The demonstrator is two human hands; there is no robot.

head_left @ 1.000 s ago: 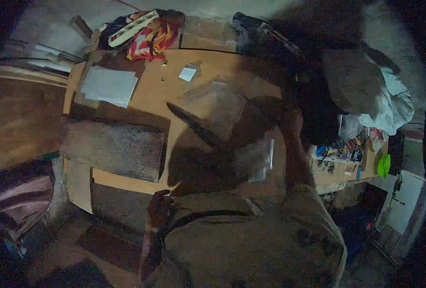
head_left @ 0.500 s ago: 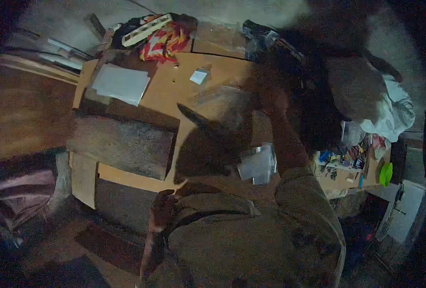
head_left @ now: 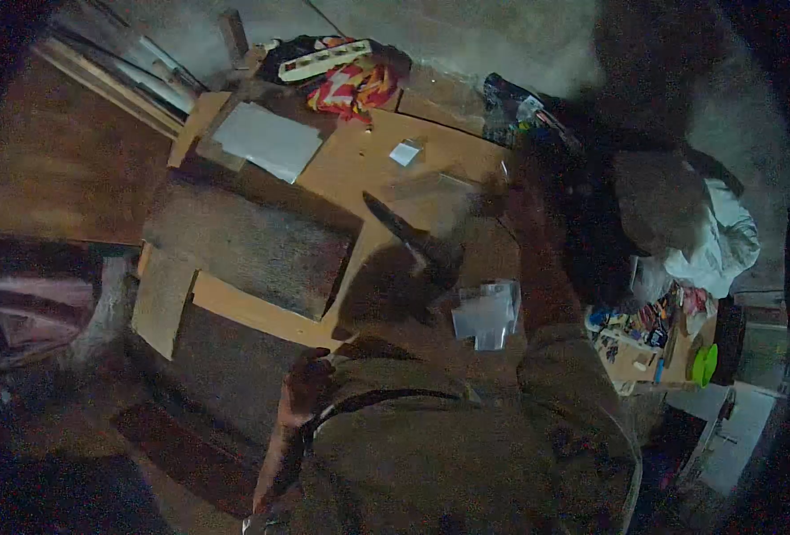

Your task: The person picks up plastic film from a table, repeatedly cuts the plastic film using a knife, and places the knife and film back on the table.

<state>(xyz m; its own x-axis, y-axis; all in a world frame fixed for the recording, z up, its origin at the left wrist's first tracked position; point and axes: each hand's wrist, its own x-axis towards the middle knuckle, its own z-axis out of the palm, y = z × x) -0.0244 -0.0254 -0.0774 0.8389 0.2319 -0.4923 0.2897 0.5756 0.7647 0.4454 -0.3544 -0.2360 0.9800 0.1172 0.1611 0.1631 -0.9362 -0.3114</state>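
Observation:
My left hand [head_left: 308,383] is at the table's near edge, beside my shirt, its fingers curled in shadow; whatever they hold, if anything, is hidden. My right arm stretches across the table, and my right hand [head_left: 527,183] is dark and blurred near a black bag [head_left: 511,102], so its fingers cannot be made out. Between the arms, a dark blade-shaped object [head_left: 390,218] lies on the tabletop [head_left: 346,165]. Small clear plastic bags [head_left: 487,315] rest close to my right forearm. Farther off is a small pale square [head_left: 405,152].
White sheets [head_left: 268,138] and a worn grey board [head_left: 252,245] lie on the left. A power strip [head_left: 325,61] and red-yellow cloth [head_left: 355,89] sit at the far edge. To the right are small tools [head_left: 649,325], a green object [head_left: 704,365] and a white sack [head_left: 724,236].
The camera view has turned, so the table and its things appear tilted and mostly shifted right. My left hand stays near the table's edge; my right arm is still stretched out.

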